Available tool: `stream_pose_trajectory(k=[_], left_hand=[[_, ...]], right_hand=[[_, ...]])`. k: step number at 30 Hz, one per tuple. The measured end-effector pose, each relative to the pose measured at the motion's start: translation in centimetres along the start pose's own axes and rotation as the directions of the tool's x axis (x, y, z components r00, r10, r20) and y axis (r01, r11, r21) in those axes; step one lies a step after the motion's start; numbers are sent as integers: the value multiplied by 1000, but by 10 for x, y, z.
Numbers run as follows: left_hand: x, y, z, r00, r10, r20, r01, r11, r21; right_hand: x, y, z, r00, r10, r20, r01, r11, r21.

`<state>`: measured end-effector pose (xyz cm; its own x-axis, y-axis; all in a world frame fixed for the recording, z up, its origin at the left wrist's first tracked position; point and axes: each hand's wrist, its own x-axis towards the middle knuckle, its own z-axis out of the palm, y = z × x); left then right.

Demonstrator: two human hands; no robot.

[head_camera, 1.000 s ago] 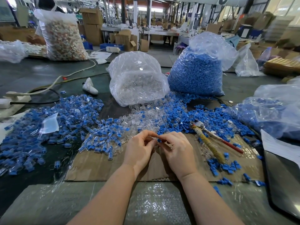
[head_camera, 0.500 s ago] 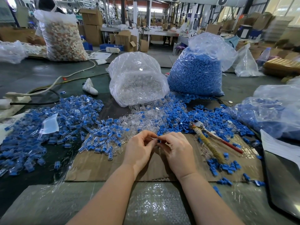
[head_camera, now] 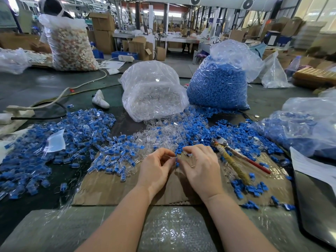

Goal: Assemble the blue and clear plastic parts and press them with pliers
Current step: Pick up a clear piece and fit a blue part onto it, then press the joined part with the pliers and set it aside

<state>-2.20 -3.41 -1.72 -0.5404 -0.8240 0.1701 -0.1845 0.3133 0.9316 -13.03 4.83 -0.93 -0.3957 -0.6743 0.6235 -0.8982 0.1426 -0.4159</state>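
A wide workshop floor stretched back to stacked cardboard boxes (head_camera: 102,31) and long benches. On the dark work surface (head_camera: 27,86) stood a tall bag of pale scraps (head_camera: 70,48), a bulging bag of blue parts (head_camera: 218,84) and, just left of it, a clear bag of transparent parts (head_camera: 154,91). A flattened cardboard sheet (head_camera: 112,186) lay in front of the person, with bubble wrap (head_camera: 174,231) nearer still. Assembled blue-and-clear pieces (head_camera: 54,139) were heaped to the left; loose blue caps (head_camera: 236,131) and clear shells (head_camera: 160,133) spread across the middle. Pliers (head_camera: 234,160), with one handle wrapped and one red, lay on the cardboard just right of the hands.

Both forearms reached forward, hands meeting above the cardboard's far edge. The left hand (head_camera: 154,170) curled, thumb and fingertips pinching a clear piece, barely discernible. The right hand (head_camera: 200,168) arched beside it, fingertips pinching a small blue part (head_camera: 176,161) between the two hands.
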Motion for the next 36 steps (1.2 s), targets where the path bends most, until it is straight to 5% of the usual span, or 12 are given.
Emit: stream_pose_trajectory(k=[4, 9, 13, 19, 30, 36], left_hand=[[0, 1, 0, 1000, -1, 2, 1, 1000, 1], [-2, 1, 0, 1000, 18, 11, -19, 999, 30], [-2, 1, 0, 1000, 27, 4, -27, 999, 44], [-1, 1, 0, 1000, 12, 10, -12, 1000, 21], [-1, 0, 0, 1000, 4, -1, -4, 1000, 7], [2, 5, -2, 998, -69, 7, 69, 984, -162]], right_hand=[[11, 10, -14, 982, 187, 12, -181, 961, -208], [25, 39, -43, 809, 578, 107, -390, 665, -637], [29, 54, -55, 606, 767, 210, -449, 548, -706], [33, 58, -59, 517, 802, 300, -502, 568, -652], [33, 49, -62, 588, 772, 242, -556, 603, -572], [36, 22, -67, 727, 581, 367, -470, 810, -350]])
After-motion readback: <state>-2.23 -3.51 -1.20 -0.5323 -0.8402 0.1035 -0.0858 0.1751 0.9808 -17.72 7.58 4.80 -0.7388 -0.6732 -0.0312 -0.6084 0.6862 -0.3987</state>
